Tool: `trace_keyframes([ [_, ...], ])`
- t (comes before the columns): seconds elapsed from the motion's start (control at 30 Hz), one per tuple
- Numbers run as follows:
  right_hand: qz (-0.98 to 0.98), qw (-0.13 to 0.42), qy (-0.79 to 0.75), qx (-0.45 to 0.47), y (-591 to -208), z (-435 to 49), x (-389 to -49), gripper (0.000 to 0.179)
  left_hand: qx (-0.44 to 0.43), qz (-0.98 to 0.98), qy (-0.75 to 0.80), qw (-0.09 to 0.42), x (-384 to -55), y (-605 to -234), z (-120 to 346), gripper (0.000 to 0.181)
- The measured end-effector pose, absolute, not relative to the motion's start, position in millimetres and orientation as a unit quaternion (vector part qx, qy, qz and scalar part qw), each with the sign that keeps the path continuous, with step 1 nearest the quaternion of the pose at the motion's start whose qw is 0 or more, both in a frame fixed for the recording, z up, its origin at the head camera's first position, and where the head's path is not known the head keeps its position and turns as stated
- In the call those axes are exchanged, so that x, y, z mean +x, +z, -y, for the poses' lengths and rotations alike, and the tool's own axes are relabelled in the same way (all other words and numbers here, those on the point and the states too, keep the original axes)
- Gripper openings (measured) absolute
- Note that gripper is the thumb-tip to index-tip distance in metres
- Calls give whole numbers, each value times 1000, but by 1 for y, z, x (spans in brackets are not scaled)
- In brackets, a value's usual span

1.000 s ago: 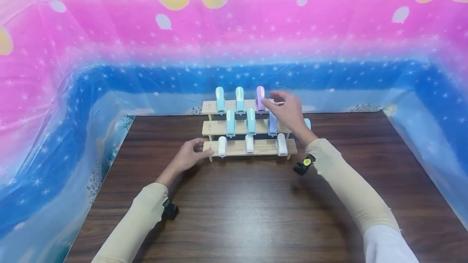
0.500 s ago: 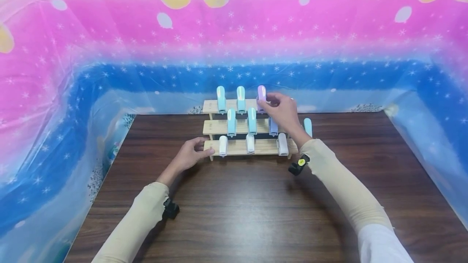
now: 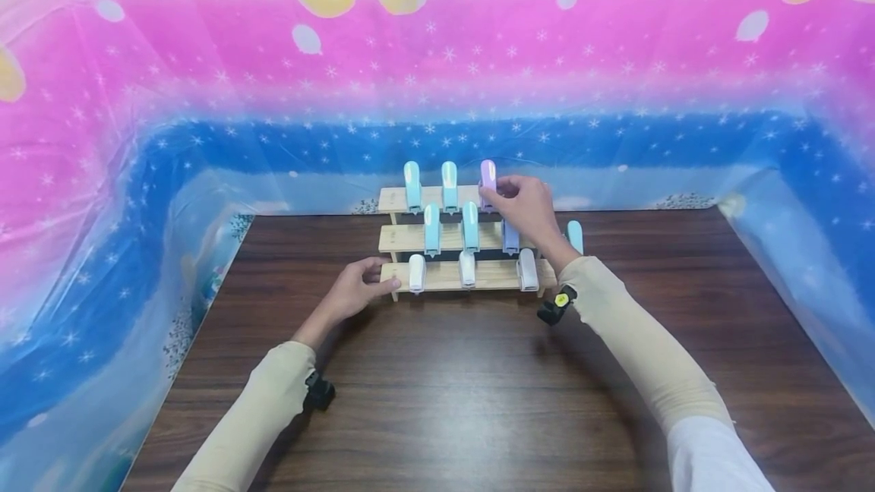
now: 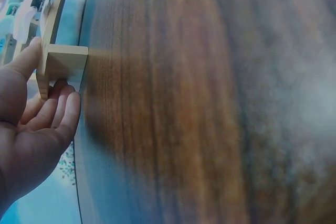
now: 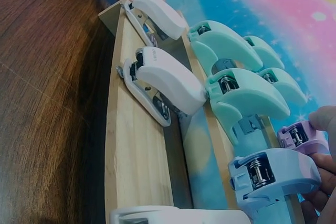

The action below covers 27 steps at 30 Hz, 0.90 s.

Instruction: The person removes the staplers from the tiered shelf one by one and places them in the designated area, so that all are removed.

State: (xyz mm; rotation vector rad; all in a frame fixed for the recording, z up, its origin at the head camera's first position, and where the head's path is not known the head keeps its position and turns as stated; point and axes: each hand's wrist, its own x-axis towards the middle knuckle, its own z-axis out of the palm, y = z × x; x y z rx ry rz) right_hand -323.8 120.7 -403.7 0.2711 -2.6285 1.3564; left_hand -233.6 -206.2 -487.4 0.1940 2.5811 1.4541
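A three-tier wooden display rack stands toward the back of the table, bearing staplers on each step. My left hand grips the left end of its lowest step, thumb on top and fingers curled beneath the board. At the top step's right end, my right hand pinches a purple stapler between thumb and fingers; its lower part is partly covered by the thumb. Just below that hand sits a periwinkle-blue stapler on the middle step. White staplers line the bottom step.
Two mint-green staplers share the top step with the purple one, and two more mint staplers stand on the middle step. Another mint stapler is right of the rack, behind my right wrist. A patterned cloth encloses the table's back and sides.
My right hand has shifted slightly left, and its fingers have closed in on the purple stapler. The left hand keeps its hold on the rack.
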Motion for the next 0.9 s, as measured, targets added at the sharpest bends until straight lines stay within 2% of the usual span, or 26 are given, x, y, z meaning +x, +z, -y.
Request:
trace_keyframes([
  [0.9,860,90,498,60,-398,-126,-328,45,66,-875,472,86,-231,-484,206,63],
])
